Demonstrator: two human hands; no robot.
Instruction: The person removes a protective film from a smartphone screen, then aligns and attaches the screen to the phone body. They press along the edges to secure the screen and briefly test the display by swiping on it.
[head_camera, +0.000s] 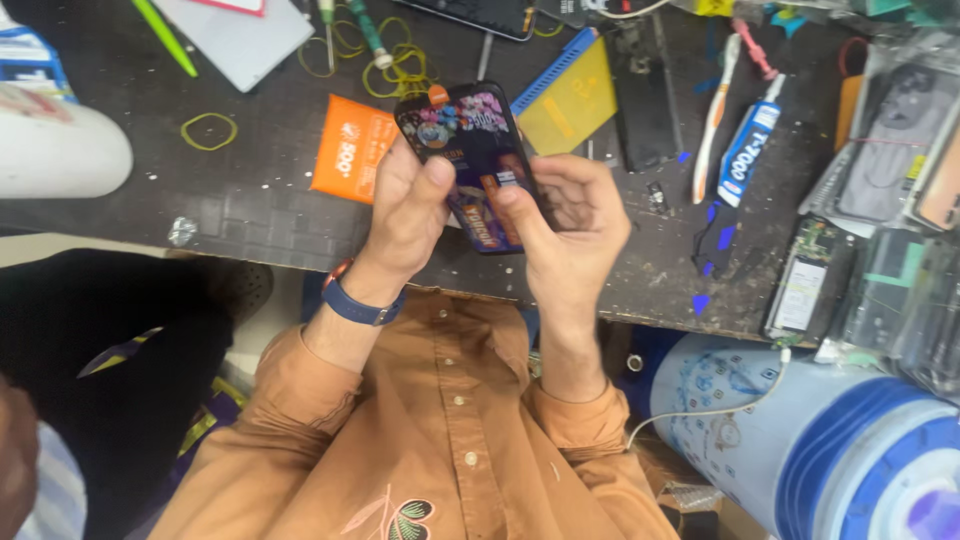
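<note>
Black phone (478, 160) sits clamped between your left hand (405, 205) and right hand (570, 215) above the dark workbench (250, 200), thumbs pressing its lit screen. Seemingly you're smoothing the screen; next, press evenly along the edges.

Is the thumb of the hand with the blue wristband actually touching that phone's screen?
Touching. The head view shows the left hand wrapped around the phone, its thumb pressed flat on the lit screen with no gap; the right hand grips the other edge.

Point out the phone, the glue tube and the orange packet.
phone (470, 150): head view, middle of its lit screen between both hands.
glue tube (748, 152): head view, middle of the blue-and-white body.
orange packet (348, 150): head view, its bare face left of the hands.
</note>
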